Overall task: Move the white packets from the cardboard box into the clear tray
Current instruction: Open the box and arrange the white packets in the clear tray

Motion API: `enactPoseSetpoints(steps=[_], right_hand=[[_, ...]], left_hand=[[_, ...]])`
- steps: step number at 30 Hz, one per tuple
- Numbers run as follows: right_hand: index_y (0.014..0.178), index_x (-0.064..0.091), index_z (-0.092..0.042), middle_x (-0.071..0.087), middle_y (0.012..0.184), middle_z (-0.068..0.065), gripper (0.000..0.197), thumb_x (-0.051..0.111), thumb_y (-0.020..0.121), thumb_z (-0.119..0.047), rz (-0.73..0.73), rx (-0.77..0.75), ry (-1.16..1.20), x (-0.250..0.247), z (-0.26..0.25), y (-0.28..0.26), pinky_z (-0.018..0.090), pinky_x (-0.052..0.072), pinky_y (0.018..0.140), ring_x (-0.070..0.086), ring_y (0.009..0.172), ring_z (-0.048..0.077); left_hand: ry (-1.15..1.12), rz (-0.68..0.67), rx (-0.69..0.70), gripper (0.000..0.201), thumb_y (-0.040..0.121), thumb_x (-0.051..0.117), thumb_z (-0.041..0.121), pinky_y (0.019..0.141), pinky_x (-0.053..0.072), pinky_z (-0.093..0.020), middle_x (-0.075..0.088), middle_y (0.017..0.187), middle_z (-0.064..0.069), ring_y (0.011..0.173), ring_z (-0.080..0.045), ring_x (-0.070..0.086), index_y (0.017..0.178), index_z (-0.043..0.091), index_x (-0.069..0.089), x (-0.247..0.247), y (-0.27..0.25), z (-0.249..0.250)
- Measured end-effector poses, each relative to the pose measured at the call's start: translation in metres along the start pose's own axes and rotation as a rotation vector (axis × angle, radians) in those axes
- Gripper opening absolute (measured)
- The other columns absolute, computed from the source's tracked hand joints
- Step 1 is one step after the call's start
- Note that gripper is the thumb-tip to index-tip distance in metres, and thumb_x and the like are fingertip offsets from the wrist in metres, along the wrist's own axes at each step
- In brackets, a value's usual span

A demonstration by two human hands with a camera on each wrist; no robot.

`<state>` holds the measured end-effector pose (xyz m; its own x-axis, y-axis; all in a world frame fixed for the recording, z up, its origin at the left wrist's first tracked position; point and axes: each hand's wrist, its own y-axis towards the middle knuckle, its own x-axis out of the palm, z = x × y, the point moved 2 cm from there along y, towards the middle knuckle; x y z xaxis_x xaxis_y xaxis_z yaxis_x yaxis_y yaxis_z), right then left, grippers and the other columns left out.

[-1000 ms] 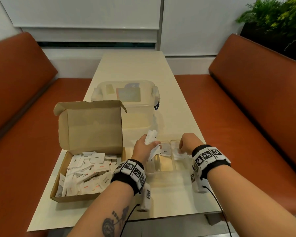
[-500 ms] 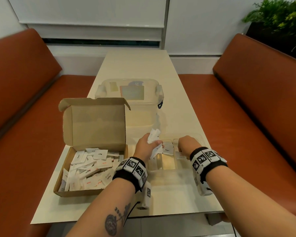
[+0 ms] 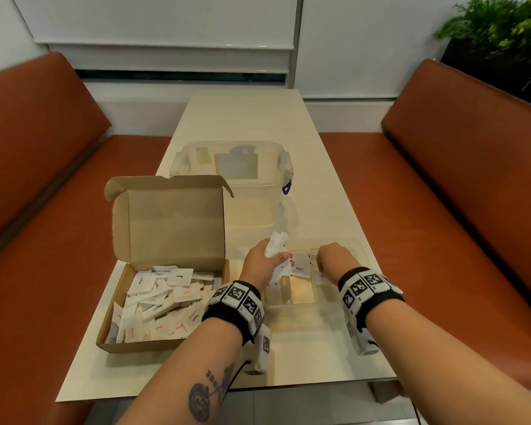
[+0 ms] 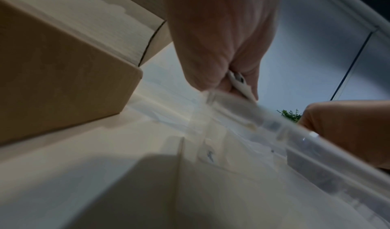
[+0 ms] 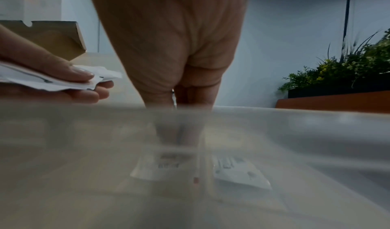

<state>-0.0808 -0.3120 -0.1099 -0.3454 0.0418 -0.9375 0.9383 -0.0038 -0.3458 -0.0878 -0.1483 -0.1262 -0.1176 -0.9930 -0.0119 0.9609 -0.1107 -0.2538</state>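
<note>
Gripping a crumpled sheaf of white packets (image 3: 277, 250), the left hand (image 3: 259, 265) hovers over the clear tray (image 3: 304, 306); the right hand (image 3: 331, 259) dips inside it, its grasp indiscernible. More flat paper packets fill the cardboard box (image 3: 117, 302) alongside.

Long cream bench (image 3: 246, 124) running away toward a pale wall (image 3: 350, 41). Rust-orange upholstered booth seats on both sides, left seat (image 3: 43, 167) and right seat (image 3: 460, 167), backs rising high. White roller blind (image 3: 166, 23) lowered over a window, dark strip (image 3: 181, 76) showing beneath its hem. Vertical pale frame post (image 3: 295, 41) splitting the wall panels. Leafy green plants (image 3: 503, 29) in a dark planter behind the right seat back. Grey floor (image 3: 288, 406) visible under the near bench edge. Soft, even indoor light.
</note>
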Motion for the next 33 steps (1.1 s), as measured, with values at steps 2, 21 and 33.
enactPoseSetpoints(steps=[2,21,33], right_hand=[[0.103,0.065,-0.003,0.065,0.105,0.013,0.025,0.046,0.089,0.006,0.017,-0.008,0.009,0.0,0.001,-0.002,0.026,0.048,0.079,0.063,0.091,0.026],[0.093,0.068,-0.008,0.068,0.092,0.007,0.015,0.054,0.092,-0.015,0.196,-0.05,0.358,-0.012,-0.01,-0.013,0.025,0.048,0.073,0.061,0.082,0.02],[0.097,0.06,-0.01,0.059,0.08,0.003,0.029,0.077,0.075,-0.018,0.245,-0.053,0.852,-0.018,-0.032,-0.016,0.037,0.053,0.063,0.057,0.067,0.018]], left_hand=[[-0.004,-0.003,-0.003,0.034,0.087,0.065,0.007,0.098,0.044,-0.055,0.063,0.114,-0.024,0.108,-0.041,0.06,0.119,0.004,0.056,0.0,0.0,0.0],[0.043,-0.031,0.016,0.03,0.087,0.066,0.012,0.094,0.05,-0.045,0.067,0.109,-0.015,0.103,-0.034,0.063,0.116,0.008,0.058,-0.001,0.0,0.002],[-0.249,-0.165,-0.147,0.028,0.098,0.051,0.027,0.061,0.06,-0.037,0.061,0.114,-0.023,0.088,-0.03,0.067,0.119,0.011,0.056,0.0,-0.009,0.009]])
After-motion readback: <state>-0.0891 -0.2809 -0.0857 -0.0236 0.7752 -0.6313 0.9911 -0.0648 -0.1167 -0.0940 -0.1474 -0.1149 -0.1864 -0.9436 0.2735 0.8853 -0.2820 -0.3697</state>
